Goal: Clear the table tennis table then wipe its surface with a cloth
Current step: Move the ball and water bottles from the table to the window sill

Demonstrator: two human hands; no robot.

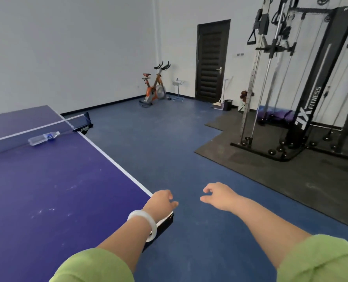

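Both hands, the left hand (163,200) and right hand (218,195), hang loose-fingered and empty past the table (47,190) corner. The water bottle (43,138) lying by the net (22,139) looks light, smooth, apt to roll; I'd grasp its middle.

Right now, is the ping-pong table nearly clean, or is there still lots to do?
Hardly started. Done: nothing that plainly shows. In hand: nothing, since the left hand and right hand are both empty, by the near corner of the table. Left: the water bottle lies on the table beside the net, pale scuff marks dot the surface, and no cloth is in view.
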